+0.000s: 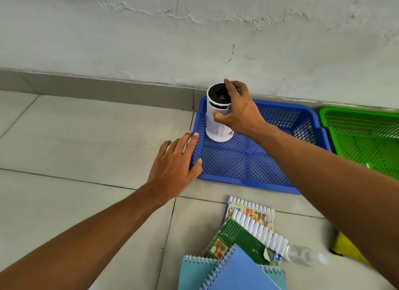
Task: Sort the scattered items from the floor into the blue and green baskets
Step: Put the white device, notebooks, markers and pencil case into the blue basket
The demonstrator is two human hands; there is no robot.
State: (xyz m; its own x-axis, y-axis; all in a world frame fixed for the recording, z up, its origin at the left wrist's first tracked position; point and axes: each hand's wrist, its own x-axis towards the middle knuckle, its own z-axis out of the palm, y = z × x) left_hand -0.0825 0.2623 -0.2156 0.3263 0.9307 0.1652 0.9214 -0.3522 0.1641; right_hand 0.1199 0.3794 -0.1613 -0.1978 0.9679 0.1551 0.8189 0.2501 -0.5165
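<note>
A white cylinder with a black top stands upright in the far left corner of the blue basket. My right hand grips it from the right side, thumb in front and fingers over the top. My left hand rests with straight fingers on the basket's left rim. The green basket sits right beside the blue one against the wall. On the floor near me lie two packs of markers, a green notebook, two blue spiral notebooks and a clear plastic bottle.
A yellow object shows partly under my right forearm. A grey skirting and a white wall run behind the baskets. Pale floor tiles stretch to the left.
</note>
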